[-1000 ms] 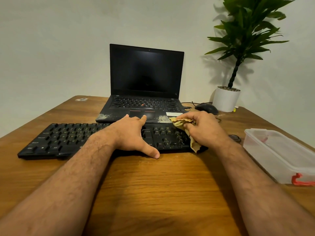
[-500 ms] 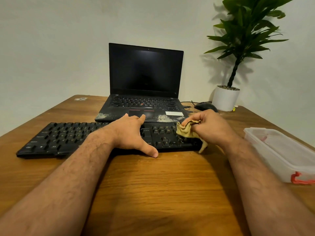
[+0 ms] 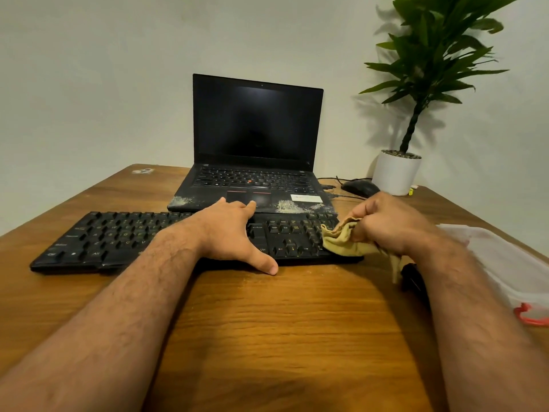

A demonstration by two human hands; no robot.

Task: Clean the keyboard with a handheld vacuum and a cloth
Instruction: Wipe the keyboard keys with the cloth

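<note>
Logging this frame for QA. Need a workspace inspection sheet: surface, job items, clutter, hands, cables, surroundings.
Surface: wooden table, faint specks by the keyboard's front edge.
Job's things: black keyboard flat on the table; tan cloth at its right end; vacuum: nothing seen.
Clutter: open laptop, dusty palm rest; mouse; clear plastic box; dark item under the right wrist, unclear.
Hands: left hand flat on the keyboard; right hand gripping the cloth.
Cables: thin black cable beside the mouse.
Surroundings: potted plant, plain wall.

Matt black plastic keyboard [image 3: 124,236], soft cloth [image 3: 344,240]
</note>
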